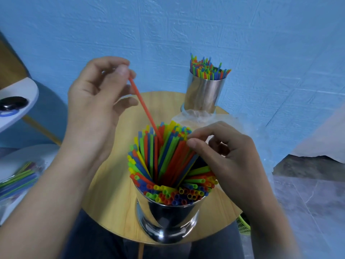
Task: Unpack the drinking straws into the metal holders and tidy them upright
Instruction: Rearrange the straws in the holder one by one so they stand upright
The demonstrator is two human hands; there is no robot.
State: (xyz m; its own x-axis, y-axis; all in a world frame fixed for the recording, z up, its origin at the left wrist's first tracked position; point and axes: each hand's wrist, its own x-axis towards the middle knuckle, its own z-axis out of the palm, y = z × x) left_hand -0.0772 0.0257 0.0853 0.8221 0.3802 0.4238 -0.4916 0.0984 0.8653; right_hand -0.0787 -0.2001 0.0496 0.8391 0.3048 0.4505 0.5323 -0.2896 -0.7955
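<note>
A shiny metal holder (168, 219) stands at the near edge of the round wooden table (112, 208), packed with coloured straws (168, 165) that lean in several directions. My left hand (95, 101) pinches the top end of one orange straw (143, 107), whose lower end is down among the others. My right hand (225, 157) sits at the holder's right side, thumb and fingertips pinching the tips of some straws. A second metal holder (203, 94) with upright straws stands at the table's far edge.
Crumpled clear plastic wrapping (197, 114) lies between the two holders. A pack of straws (18, 180) rests on a white surface at the left. A white stool (16, 101) with a dark object is at far left. Blue wall behind.
</note>
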